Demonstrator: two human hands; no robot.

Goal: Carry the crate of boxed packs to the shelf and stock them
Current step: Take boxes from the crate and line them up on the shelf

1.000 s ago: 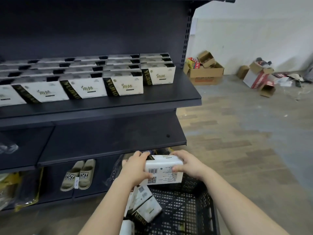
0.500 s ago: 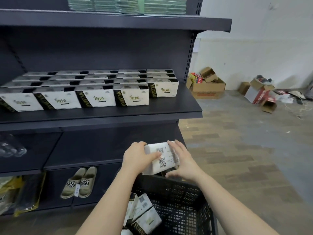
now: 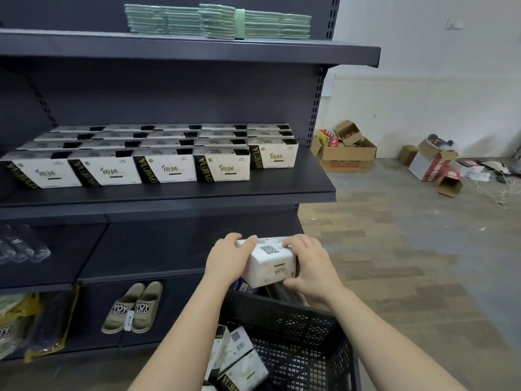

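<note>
Our left hand [image 3: 228, 261] and right hand [image 3: 310, 270] grip the ends of a boxed pack [image 3: 272, 263], now raised clear of the crate [image 3: 298, 317] and turned since a second ago, bound, we judge, for the front-right gap on the shelf [image 3: 298, 183].

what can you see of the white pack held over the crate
The boxed pack is a white rectangular carton, seemingly cardboard, with a QR code on top and small dark print on its near side. It is tilted, in the air above the far end of the black crate. The left hand grips its left end, the right hand its right end, fingers curled over the top.
</note>
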